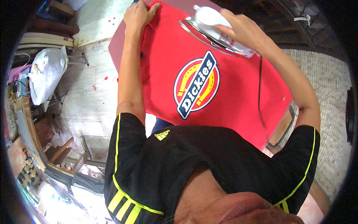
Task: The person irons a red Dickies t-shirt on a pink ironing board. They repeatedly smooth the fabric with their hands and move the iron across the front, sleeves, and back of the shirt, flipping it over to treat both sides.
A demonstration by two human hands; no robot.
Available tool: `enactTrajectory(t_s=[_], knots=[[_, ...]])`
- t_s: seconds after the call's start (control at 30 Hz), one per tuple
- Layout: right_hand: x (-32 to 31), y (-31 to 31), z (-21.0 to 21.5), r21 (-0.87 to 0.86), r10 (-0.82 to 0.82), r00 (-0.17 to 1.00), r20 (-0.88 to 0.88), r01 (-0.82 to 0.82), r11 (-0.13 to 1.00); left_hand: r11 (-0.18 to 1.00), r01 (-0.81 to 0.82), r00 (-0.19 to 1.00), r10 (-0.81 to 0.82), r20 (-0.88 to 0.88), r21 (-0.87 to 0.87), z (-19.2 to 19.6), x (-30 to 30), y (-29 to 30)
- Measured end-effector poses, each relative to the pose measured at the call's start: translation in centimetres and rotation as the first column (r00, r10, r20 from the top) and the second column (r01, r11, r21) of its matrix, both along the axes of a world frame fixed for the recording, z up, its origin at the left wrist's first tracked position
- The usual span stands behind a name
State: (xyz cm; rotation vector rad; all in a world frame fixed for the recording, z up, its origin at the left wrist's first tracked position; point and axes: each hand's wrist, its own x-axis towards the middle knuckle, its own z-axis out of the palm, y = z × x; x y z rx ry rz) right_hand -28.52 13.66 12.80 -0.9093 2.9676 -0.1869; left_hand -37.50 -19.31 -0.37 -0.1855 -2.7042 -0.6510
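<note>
A white clothes iron (211, 18) with a shiny metal base is gripped in my right hand (238, 27), fingers wrapped round its handle. The iron is over the far right part of a red cloth (160, 56) and slightly blurred; I cannot tell whether its base touches the fabric. Its black cord (260, 89) runs down across the cloth toward me. My left hand (138, 15) rests at the cloth's far left edge, thumb apart from the fingers, some fingertips hidden. A round yellow, red and dark blue printed emblem (197, 85) lies in the middle of the cloth.
Under the cloth, a mauve-covered board (115, 52) shows at the left. On the left stands a stuffed white plastic bag (47, 74) above the pale tiled floor (82, 97). A dark-framed chair or stand (285, 128) is by the right edge, beside a grey patterned surface (317, 82).
</note>
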Motion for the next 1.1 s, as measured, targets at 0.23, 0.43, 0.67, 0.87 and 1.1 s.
enactTrajectory(t_s=[0.23,0.43,0.67,0.87,1.1], knots=[[11.2,11.1,0.6,-0.059,-0.260,0.965,0.032,0.261,0.963,0.996,-0.084,0.993,0.083,0.083,0.005,0.8,0.0,1.4],[15.4,13.1,0.6,-0.164,-0.422,0.904,0.069,0.428,0.889,0.986,-0.155,0.987,0.153,0.041,0.054,0.2,-0.3,1.6],[11.9,10.6,0.3,-0.181,-0.416,0.908,0.056,0.419,0.890,0.990,-0.123,0.991,0.120,0.054,0.069,-0.2,-0.5,1.3],[15.4,11.4,0.5,-0.250,-0.658,0.743,0.119,0.664,0.705,0.989,-0.116,0.992,0.111,0.062,0.089,-0.4,-0.5,1.0],[13.8,12.1,-0.2,-0.320,-0.669,0.737,0.101,0.660,0.679,0.992,-0.126,0.989,0.124,0.074,0.018,-0.3,-0.9,1.0]])
